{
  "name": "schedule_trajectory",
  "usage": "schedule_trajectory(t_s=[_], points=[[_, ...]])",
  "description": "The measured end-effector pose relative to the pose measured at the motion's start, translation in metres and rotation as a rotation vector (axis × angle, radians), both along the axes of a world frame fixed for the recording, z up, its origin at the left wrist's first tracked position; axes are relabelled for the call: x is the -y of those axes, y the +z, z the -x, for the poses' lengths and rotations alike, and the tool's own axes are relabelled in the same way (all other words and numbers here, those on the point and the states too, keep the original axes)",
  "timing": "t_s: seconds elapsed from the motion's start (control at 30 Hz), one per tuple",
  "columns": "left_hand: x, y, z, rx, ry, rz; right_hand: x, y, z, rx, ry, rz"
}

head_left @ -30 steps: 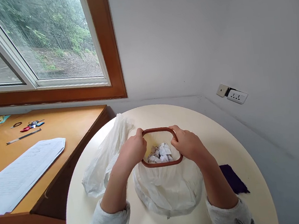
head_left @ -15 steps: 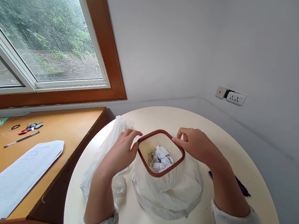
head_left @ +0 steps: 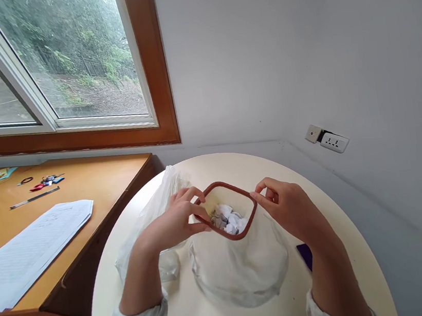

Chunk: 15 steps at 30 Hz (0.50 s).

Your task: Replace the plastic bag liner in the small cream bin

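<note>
The person's left hand [head_left: 181, 213] comes in low from the left, wrist bent inward and back of the hand up, at the left corner of a squarish cream container with a reddish-brown rim [head_left: 239, 236]. Its fingers are parted across that corner, some arched over the rim and the thumb toward the near edge; how firmly they grip cannot be told. The right hand [head_left: 285, 202] leans in from the opposite side, forearm slanting up and inward, thumb and index finger pinched narrow on the rim's right corner, the other fingers curled. The container stands between the hands on a round cream table [head_left: 242, 161], its mouth turned cornerwise, with crumpled white paper [head_left: 229, 219] inside. A translucent white plastic liner bag [head_left: 245, 275] spreads around its lower part. Beside the left forearm lies a second thin white plastic bag [head_left: 142, 226]; dark purple cloth [head_left: 304, 254] shows beside the right forearm.
</note>
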State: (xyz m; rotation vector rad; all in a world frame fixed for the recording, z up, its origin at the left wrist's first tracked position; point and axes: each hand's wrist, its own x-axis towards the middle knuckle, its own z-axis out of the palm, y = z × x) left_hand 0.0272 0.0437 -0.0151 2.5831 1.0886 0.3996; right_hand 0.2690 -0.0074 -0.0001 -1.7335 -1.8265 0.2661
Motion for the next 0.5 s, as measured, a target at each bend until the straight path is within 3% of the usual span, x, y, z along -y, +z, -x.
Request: schedule_trajectory(t_s=[0.13, 0.27, 0.5], points=[[0.007, -0.006, -0.042, 0.03, 0.064, -0.157, 0.002, 0.002, 0.003, 0.002, 0.014, -0.002], [0.014, -0.009, -0.068, 0.053, 0.054, -0.165, 0.0, 0.001, 0.002, 0.015, 0.031, -0.002], [0.009, 0.005, -0.021, 0.042, 0.023, 0.056, -0.001, -0.001, 0.0, 0.041, 0.07, 0.08]])
